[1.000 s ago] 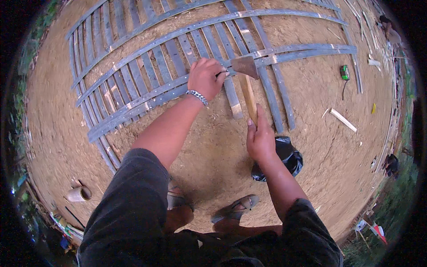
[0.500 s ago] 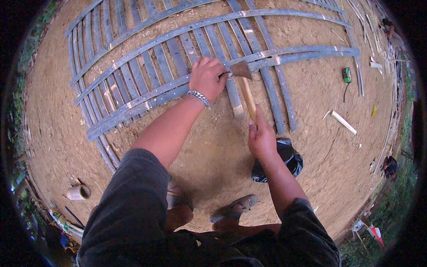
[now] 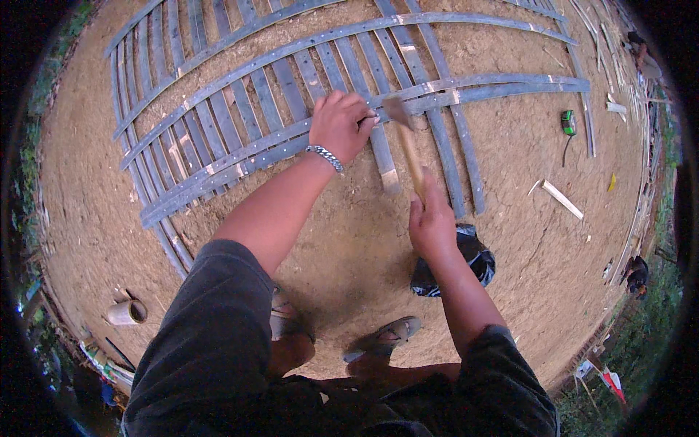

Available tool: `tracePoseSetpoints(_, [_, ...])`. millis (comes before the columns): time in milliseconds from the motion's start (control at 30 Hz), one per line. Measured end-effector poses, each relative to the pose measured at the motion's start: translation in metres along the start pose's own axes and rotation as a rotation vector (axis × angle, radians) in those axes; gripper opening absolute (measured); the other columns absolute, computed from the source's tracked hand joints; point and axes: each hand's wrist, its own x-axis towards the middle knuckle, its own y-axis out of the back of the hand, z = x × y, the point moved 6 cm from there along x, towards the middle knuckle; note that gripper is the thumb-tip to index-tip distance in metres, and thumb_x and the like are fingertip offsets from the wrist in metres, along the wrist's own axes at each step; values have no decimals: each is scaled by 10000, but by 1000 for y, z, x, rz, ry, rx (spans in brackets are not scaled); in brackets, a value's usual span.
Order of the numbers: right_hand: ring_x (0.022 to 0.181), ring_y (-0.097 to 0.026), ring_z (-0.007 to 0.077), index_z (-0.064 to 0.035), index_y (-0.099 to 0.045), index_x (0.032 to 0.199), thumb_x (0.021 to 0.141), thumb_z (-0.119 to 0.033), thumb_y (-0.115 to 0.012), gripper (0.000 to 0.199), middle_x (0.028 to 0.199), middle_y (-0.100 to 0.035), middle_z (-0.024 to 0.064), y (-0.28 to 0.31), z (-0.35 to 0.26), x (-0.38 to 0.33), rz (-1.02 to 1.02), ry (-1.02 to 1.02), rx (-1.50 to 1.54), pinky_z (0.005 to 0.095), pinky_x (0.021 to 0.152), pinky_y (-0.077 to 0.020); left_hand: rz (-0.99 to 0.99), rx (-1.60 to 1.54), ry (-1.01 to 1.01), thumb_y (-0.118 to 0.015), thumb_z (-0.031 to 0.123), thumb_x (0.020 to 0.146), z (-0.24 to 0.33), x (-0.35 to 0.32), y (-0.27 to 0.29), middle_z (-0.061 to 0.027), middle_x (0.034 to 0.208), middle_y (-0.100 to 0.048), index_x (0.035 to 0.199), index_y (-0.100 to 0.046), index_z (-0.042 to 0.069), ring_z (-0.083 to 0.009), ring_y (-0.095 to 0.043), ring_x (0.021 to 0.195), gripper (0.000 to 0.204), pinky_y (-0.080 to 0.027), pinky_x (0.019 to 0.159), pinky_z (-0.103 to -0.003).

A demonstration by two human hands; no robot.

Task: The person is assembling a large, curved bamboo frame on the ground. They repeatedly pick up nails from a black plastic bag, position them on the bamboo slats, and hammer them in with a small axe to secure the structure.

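Right hand [image 3: 432, 226]: fingers closed round the handle of a wood-handled tool [image 3: 410, 155], its blurred head just right of the left hand [image 3: 339, 130]. Left fingers are curled at the slatted frame's near long slat [image 3: 255, 151]; whether they grip anything cannot be determined.

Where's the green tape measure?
Head view, right side: the green tape measure lies on the dirt, just below the right end of the long crosswise slats, up and right of the right hand.

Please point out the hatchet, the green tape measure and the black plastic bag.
Hatchet [image 3: 412, 158], head view: middle of its wooden handle.
Green tape measure [image 3: 568, 123], head view: its case.
Black plastic bag [image 3: 478, 260], head view: its right part.
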Motion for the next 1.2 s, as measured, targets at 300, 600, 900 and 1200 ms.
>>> tracePoseSetpoints(300, [1129,-626,489,-88,-372,1539,974,-113,-585,605,1293,-613,290,11,1,-5,86,43,99,495,948,-528,111,-92,34,-691,168,855,-4,0,11,-116,1184,-630,1132,-658,72,-328,-549,1187,295,-383,1047,-467])
tracePoseSetpoints(600, [1116,-640,473,-28,-402,1504,987,-106,-583,553,1251,-630,297,-3,9,-2,103,82,40,480,939,-521,291,220,283,-578,34,866,-15,8,-7,-171,1426,-499,1376,-479,19,-353,-415,1396,520,-257,1220,-526])
tracePoseSetpoints(900, [1125,-657,410,40,-428,1450,1010,-115,-544,481,1251,-641,265,-13,21,3,-36,81,-82,412,949,-521,252,189,250,-559,50,863,-11,12,-11,-176,1418,-495,1379,-474,26,-354,-412,1401,524,-256,1225,-519])
tracePoseSetpoints(1200, [1077,-660,461,48,-378,1472,1014,-146,-548,526,1199,-652,287,-15,30,5,-45,117,75,463,913,-526,234,187,243,-584,40,835,-6,13,-4,-209,1406,-492,1392,-462,21,-373,-410,1395,571,-267,1222,-518])
